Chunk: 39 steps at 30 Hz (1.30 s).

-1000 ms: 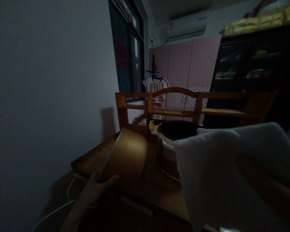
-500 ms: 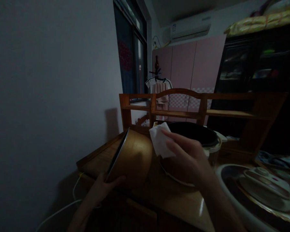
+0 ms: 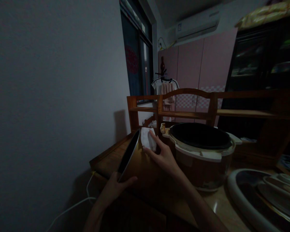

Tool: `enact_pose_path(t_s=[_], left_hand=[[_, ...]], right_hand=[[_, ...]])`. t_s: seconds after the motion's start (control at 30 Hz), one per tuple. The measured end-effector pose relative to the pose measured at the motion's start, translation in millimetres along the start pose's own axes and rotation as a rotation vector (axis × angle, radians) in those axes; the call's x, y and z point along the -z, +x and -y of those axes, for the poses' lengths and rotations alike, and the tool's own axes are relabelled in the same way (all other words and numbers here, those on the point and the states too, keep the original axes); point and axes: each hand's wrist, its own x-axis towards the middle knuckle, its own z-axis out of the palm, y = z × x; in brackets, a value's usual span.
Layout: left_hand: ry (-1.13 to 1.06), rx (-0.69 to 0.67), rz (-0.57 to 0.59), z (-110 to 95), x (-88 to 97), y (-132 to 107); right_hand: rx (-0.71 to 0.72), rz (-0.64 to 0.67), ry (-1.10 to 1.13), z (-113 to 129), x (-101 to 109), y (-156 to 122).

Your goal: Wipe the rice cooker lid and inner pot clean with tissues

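My left hand (image 3: 117, 190) grips the rim of a golden-brown inner pot (image 3: 141, 169), which is tilted so its dark opening faces left. The thumb lies along the pot's outside. Between the fingers of my right hand (image 3: 163, 156) is a white tissue (image 3: 148, 138), held against the pot's outer wall near the upper rim. Right of my hands stands a rice cooker (image 3: 203, 170) without its lid, its black inside showing. The cooker's detached lid (image 3: 268, 193) lies at the lower right, cut off by the frame edge.
A wooden desk (image 3: 222, 206) carries these things, with a wooden shelf rack (image 3: 186, 113) along its back. The pale wall (image 3: 62, 80) borders the left side. A white cable (image 3: 72, 203) hangs below the desk's left edge.
My right hand has moved left with the tissue, from beside the pot onto its outer wall near the rim. The pot is turned slightly, and the view has shifted left.
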Motion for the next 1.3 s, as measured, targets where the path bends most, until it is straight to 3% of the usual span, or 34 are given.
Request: enact_pose_path(t_s=[0.3,0.57,0.73,0.97,1.03,1.17,1.3], left_hand=[[-0.042,-0.002,0.005,6.3,1.7,2.6],[-0.03,-0.013,-0.004,4.1,3.4,-0.6],[-0.007,-0.04,-0.028,7.2,2.7,0.8],[-0.002,-0.012,-0.009,11.2,1.1,3.6],[0.019,0.014,-0.034,14.7,0.7,4.5],[0.012,0.038,-0.036,19.2,0.6,3.8],[-0.04,0.058,-0.078,16.6,-0.3,-2.4]], right_hand=[[-0.078,-0.091,0.434,-3.4,2.6,4.2],[-0.186,-0.186,0.567,-1.5,10.4,10.0],[-0.239,-0.175,0.626,1.0,10.8,10.9],[-0.271,-0.155,0.902,4.6,12.1,19.8],[-0.245,-0.178,0.774,3.7,13.1,20.1],[-0.041,-0.298,0.193,10.5,20.1,16.7],[0.288,-0.201,-0.357,21.0,22.0,17.9]])
